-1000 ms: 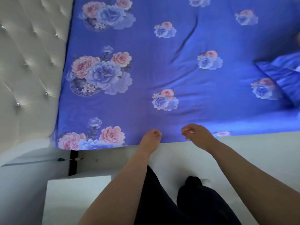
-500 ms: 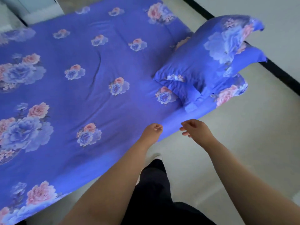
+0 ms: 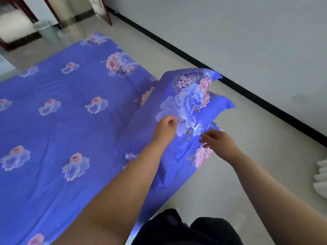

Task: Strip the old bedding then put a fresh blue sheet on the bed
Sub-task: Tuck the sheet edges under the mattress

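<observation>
Since half a second ago both hands have come forward from the near edge of the bed to the pillows, and the view has swung toward the foot end. Spread flat over the bed, the blue floral sheet (image 3: 58, 131) covers it from the near edge to the far end. At its right edge lies a stack of matching pillows (image 3: 192, 103), their corners overhanging the pale floor (image 3: 230, 191). A grey bin (image 3: 46, 31) stands beyond the bed's far end. Over the pillows, the left hand (image 3: 165, 129) is a closed fist; whether it pinches fabric I cannot tell. Just beside it, the right hand (image 3: 218, 143) hovers with fingers loosely spread, holding nothing.
</observation>
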`<state>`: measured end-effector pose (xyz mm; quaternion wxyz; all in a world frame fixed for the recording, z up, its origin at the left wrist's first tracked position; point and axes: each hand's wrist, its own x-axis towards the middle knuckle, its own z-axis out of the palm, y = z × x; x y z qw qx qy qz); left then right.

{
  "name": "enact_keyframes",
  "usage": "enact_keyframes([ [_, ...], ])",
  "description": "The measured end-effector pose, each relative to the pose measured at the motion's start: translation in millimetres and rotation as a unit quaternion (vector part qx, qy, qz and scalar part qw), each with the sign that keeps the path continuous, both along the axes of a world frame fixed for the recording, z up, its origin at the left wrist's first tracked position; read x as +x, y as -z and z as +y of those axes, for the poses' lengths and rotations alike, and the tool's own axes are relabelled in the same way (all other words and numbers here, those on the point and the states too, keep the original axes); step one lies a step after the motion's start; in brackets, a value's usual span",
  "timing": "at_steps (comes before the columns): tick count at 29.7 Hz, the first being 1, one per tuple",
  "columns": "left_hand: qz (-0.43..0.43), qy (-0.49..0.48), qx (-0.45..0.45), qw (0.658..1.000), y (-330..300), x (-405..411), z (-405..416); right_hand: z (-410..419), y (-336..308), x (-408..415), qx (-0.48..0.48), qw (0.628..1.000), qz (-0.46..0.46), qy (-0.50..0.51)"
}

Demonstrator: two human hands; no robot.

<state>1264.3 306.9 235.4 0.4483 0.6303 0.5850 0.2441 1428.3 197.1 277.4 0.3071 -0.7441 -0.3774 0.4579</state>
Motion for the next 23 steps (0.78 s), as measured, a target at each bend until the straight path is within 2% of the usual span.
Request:
enact_keyframes([
  [7,0.044,0.021,0.051,0.998,11.1,154.1,120.2,120.3,18.3,163.4,0.018,1.0,0.01,0.012],
  [11,0.074,-0.058,0.055,0.994,27.0,232.1,180.7,196.2,15.4,268.4,-0.017,0.997,-0.018,-0.069],
  [14,0.142,-0.125,0.037,0.981,39.3,279.6,218.1,260.1,5.5,336.5,-0.031,0.991,-0.048,-0.118],
  [18,0.151,-0.169,0.036,0.973,35.7,323.0,275.6,360.9,-1.0,381.5,-0.022,0.983,-0.051,-0.176],
  [23,0.124,-0.234,0.018,0.964,46.6,332.4,368.5,479.7,7.1,386.6,-0.024,0.966,-0.024,-0.255],
])
